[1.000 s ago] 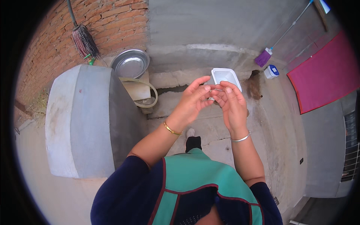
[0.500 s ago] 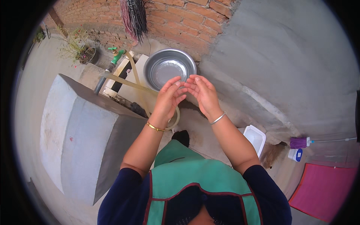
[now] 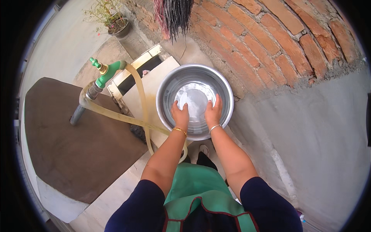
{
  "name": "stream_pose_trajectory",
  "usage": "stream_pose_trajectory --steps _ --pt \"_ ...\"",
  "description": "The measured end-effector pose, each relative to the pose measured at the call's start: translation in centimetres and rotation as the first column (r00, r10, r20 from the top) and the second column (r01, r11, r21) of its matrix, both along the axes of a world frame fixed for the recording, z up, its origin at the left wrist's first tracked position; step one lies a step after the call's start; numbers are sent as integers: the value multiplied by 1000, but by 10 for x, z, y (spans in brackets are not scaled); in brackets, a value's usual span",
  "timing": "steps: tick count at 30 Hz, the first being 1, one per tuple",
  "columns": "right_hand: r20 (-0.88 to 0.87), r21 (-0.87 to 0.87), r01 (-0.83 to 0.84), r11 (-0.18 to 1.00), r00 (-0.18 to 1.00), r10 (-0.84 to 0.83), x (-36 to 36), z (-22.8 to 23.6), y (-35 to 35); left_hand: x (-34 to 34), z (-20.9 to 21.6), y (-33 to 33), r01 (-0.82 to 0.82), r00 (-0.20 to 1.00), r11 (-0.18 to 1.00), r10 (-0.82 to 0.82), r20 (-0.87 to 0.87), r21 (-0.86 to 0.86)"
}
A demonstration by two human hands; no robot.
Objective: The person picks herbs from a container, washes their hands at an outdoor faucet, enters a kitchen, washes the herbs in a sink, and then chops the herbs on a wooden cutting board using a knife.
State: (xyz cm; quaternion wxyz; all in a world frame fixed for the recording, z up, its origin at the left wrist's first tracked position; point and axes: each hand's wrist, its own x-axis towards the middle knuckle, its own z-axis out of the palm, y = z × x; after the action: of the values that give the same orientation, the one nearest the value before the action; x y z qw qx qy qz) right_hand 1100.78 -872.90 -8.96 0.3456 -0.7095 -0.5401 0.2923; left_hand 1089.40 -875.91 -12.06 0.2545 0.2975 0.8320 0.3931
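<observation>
A round silver metal basin [image 3: 228, 87], which looks to have clear water in it, sits on a pale slab in front of me. Over its near half, my left hand [image 3: 180, 116] reaches in with fingers apart and nothing in them. Beside it, my right hand [image 3: 213, 113] is likewise open, its thumb and fingers pointing toward the far rim. A gap separates the two hands. Whether the fingertips touch the water I cannot tell. A gold bangle circles the left wrist and a silver one the right.
Left of the basin stands a green tap [image 3: 109, 73] on a grey pipe. Its yellowish hose [image 3: 141, 92] loops down toward the basin's near side. A string mop head [image 3: 176, 17] hangs at the brick wall [image 3: 247, 38]. A potted plant [image 3: 119, 26] stands farther back.
I have leaned in closer to the basin. Both hands have moved from in front of its near rim to over its inside, and they are farther apart.
</observation>
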Motion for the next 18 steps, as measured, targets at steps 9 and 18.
stream_pose_trajectory --steps 9,18 --pt "-992 -101 -453 886 -21 -123 -28 14 45 4 -11 40 -163 -1 929 -336 942 331" --pt "-897 -320 -365 875 413 -156 -34 147 60 40 124 79 -30 402 980 -167 900 195"
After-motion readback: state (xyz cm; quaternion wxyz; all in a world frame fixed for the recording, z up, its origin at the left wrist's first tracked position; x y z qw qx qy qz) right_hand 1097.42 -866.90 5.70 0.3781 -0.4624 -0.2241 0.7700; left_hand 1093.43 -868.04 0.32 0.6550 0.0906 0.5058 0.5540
